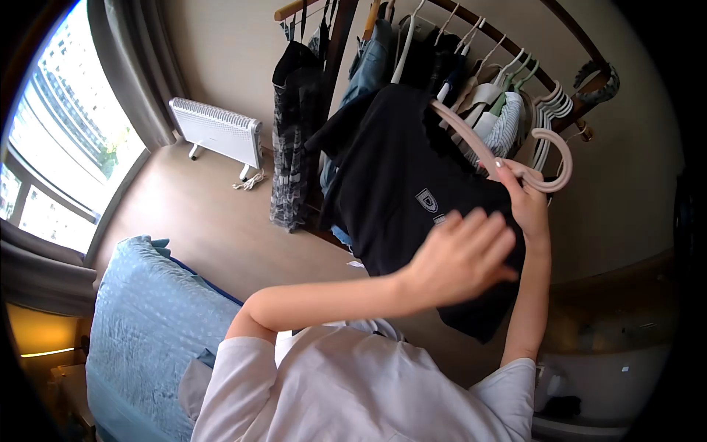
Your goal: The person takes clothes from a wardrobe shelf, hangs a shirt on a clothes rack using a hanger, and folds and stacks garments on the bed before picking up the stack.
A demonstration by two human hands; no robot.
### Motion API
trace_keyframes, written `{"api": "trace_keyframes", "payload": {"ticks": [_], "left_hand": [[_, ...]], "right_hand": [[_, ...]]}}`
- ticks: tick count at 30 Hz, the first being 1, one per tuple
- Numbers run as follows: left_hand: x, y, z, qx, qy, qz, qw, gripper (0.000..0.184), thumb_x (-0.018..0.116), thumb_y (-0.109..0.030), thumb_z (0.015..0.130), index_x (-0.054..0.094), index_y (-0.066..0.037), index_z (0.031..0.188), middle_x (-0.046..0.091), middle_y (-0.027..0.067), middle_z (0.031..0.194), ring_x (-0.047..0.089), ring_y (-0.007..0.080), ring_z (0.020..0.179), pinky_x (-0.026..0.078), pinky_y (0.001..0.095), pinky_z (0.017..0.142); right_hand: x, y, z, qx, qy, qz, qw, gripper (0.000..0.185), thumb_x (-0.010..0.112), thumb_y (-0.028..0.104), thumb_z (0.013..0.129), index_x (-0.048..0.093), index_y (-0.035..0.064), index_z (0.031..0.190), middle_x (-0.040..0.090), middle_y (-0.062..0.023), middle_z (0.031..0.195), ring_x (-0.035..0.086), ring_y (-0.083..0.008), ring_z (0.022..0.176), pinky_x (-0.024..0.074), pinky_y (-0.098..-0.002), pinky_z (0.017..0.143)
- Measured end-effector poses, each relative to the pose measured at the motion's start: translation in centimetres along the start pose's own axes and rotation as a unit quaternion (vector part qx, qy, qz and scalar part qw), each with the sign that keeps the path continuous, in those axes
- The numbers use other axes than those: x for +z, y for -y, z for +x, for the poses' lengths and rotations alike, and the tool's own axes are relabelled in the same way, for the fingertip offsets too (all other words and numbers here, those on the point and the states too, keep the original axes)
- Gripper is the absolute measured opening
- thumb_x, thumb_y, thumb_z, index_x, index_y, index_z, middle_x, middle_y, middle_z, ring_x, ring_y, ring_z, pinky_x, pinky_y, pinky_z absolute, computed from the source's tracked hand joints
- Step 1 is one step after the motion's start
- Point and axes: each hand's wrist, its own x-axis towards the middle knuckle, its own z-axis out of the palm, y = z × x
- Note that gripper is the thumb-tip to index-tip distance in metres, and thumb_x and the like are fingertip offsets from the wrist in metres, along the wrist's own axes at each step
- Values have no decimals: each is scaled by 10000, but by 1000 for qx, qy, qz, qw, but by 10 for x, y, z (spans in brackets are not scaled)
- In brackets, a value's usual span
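A black T-shirt (pixel 390 169) with a small pale shield print hangs on a pink hanger (pixel 465 134). My right hand (pixel 524 193) is closed around the hanger near the base of its hook. One arm of the hanger shows at the shirt's neckline; the rest is inside or behind the fabric. My left hand (pixel 465 258) is in front of the shirt's chest, slightly blurred, its fingers loosely bent and apart with nothing visible in them. Whether it touches the cloth I cannot tell.
Behind the shirt stands a clothes rack (pixel 508 44) with several garments and white hangers (pixel 552 107). A black patterned dress (pixel 289 140) hangs at its left end. A white heater (pixel 217 132) stands by the window, and a bed with a blue cover (pixel 155 331) is at lower left.
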Motion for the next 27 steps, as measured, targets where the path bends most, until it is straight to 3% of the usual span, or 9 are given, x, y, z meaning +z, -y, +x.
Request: {"api": "trace_keyframes", "payload": {"ticks": [3, 8, 13, 15, 19, 21, 24, 25, 27], "left_hand": [[48, -50, -49, -16, 301, -30, 953, 462, 645, -486, 742, 568, -31, 753, 501, 37, 711, 501, 148, 627, 374, 273, 514], [89, -81, -84, 129, 329, 52, 934, 172, 602, -206, 712, 576, -52, 639, 493, 3, 608, 492, 122, 560, 332, 253, 488], [70, -101, -105, 332, 311, -113, 883, 94, 584, -159, 658, 583, -97, 587, 530, -22, 587, 522, 114, 578, 350, 245, 500], [71, -105, -109, 336, 337, -164, 864, 83, 586, -155, 666, 592, -89, 614, 559, -6, 614, 571, 133, 609, 402, 254, 528], [74, -82, -72, 223, 439, -380, 783, 323, 576, -353, 846, 586, -56, 717, 573, 58, 712, 595, 233, 665, 472, 331, 606], [54, -55, -27, 205, 360, -369, 832, 337, 586, -385, 822, 555, -55, 764, 551, 63, 726, 582, 232, 687, 457, 342, 620], [45, -1, 23, 155, 133, -266, 942, 188, 736, -178, 680, 621, -73, 785, 628, 41, 919, 605, 212, 779, 450, 352, 677], [46, 14, 43, 154, 30, -210, 965, 230, 750, -133, 636, 641, -74, 830, 630, 58, 974, 609, 242, 863, 449, 356, 715], [30, 26, 69, 69, 5, -87, 994, 360, 729, -126, 695, 644, -98, 1044, 614, 90, 1105, 578, 287, 1010, 408, 373, 882]], "right_hand": [[-17, 15, -7, 55, -25, 0, 998, 348, 472, 202, 944, 637, -96, 1017, 681, -115, 942, 607, -135, 885, 440, -255, 831], [-29, 24, -31, 71, -125, -33, 989, 347, 453, 190, 940, 639, -87, 1033, 680, -130, 956, 603, -139, 865, 431, -265, 845], [-78, 31, -49, 123, -66, -32, 990, 354, 454, 210, 942, 653, -78, 992, 676, -107, 789, 596, -116, 733, 442, -228, 746], [-94, 36, -52, 211, -29, -17, 977, 359, 458, 230, 938, 661, -63, 983, 643, -78, 680, 587, -113, 706, 432, -237, 757], [-112, 42, -58, 157, -4, -3, 988, 383, 431, 237, 956, 648, -78, 987, 650, -103, 702, 604, -144, 754, 435, -256, 804], [-129, 36, -70, 172, -22, 36, 984, 404, 416, 253, 962, 646, -78, 989, 655, -115, 727, 612, -160, 787, 445, -275, 818], [-159, 36, -102, 229, 14, 90, 969, 419, 398, 257, 963, 648, -78, 977, 652, -138, 745, 619, -187, 827, 445, -295, 842], [-166, 35, -114, 232, 0, 87, 969, 419, 398, 257, 963, 648, -78, 977, 652, -138, 745, 619, -187, 827, 445, -295, 842], [-176, 31, -135, 238, 6, 146, 960, 417, 392, 250, 962, 652, -77, 956, 643, -155, 733, 624, -229, 878, 439, -320, 867]]}}
